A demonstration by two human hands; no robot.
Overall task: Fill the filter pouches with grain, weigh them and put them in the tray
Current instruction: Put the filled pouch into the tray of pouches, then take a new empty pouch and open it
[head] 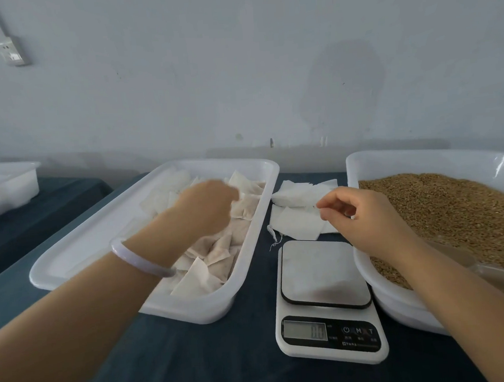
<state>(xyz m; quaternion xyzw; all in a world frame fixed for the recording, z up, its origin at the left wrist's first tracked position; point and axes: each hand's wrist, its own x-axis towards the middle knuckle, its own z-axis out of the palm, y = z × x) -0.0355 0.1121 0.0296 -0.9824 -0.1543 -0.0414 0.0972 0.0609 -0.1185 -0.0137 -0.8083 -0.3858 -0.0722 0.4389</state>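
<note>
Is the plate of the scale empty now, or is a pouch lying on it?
Empty. The metal plate of the scale is bare; nothing lies on it.

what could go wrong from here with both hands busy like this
1. The right hand pinches the edge of the loose empty pouches; it may lift several, or drag the string onto the scale.
2. That forearm lies above the scoop in the grain; a bump might spill grain over the basin rim.
3. The left hand is blurred over the tray, so a carelessly dropped filled pouch might land outside it.
</note>
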